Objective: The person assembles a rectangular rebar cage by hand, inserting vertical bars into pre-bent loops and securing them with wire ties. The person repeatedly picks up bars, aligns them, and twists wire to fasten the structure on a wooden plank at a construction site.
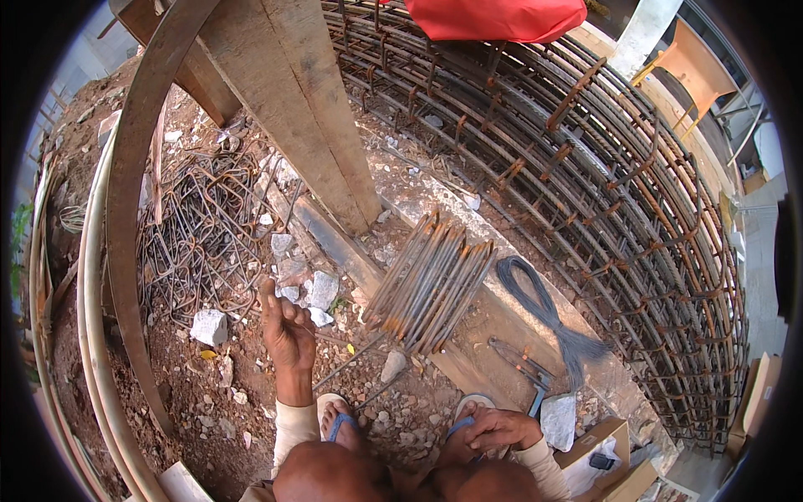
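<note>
My left hand is raised over the rubble, index finger stretched up and the other fingers loosely bent. I see nothing in it. My right hand hangs beside my right knee, above the sandalled foot, its fingers loosely bent and slightly apart, with nothing visible in them. Ahead, between the hands, lies a stack of rusty bent steel bars on planks. To its right are a looped bundle of thin tie wire and pincers. A blue-handled tool lies near my right hand.
A long rebar cage curves along the right, with red cloth over it. A wooden post stands ahead. Left are a tangled heap of bent steel pieces, white stones and pale pipes. A cardboard box sits lower right.
</note>
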`<state>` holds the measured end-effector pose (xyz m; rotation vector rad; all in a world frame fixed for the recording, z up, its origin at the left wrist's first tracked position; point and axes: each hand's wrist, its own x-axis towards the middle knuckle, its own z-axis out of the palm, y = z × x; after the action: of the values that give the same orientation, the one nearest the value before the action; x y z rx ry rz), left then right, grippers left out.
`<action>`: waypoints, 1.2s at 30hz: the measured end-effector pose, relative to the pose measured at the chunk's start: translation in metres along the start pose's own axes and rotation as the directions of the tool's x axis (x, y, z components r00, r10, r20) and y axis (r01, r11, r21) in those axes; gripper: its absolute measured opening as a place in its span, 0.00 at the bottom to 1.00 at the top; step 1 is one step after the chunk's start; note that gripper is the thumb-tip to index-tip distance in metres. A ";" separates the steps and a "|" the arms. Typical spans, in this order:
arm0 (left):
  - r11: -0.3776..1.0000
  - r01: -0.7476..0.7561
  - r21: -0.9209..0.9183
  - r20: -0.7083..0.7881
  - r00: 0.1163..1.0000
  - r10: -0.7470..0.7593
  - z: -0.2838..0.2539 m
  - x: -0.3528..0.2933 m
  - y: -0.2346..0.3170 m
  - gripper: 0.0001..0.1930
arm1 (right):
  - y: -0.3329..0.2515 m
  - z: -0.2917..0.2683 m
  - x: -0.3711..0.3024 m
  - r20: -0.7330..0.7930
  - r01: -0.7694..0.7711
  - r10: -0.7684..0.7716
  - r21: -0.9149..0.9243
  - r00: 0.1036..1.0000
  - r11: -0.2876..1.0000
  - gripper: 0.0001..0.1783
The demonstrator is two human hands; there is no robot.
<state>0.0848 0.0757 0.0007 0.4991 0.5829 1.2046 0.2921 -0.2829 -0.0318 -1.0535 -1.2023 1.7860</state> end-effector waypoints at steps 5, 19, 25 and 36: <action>0.976 -0.073 0.205 0.185 0.982 0.035 0.015 -0.007 -0.009 0.12 | -0.004 0.003 -0.011 -0.160 -0.078 0.078 0.012 0.984 0.997 0.12; 0.636 -0.238 0.734 0.445 0.876 -0.186 0.050 -0.026 -0.029 0.09 | -0.044 0.041 -0.014 -0.701 0.033 0.349 0.468 0.622 0.883 0.17; 0.639 -0.096 0.763 0.433 0.811 -0.394 0.054 -0.033 -0.036 0.07 | -0.051 0.049 -0.058 -0.767 -0.213 0.407 0.346 0.497 0.913 0.13; 0.621 -0.051 0.782 0.452 0.733 -0.508 0.062 -0.030 -0.049 0.07 | -0.024 0.072 -0.078 -0.833 -0.208 0.271 0.192 0.482 0.959 0.16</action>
<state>0.1533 0.0301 0.0200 1.4549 0.5044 0.3769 0.2611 -0.3704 0.0247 -1.8360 -0.3560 1.1386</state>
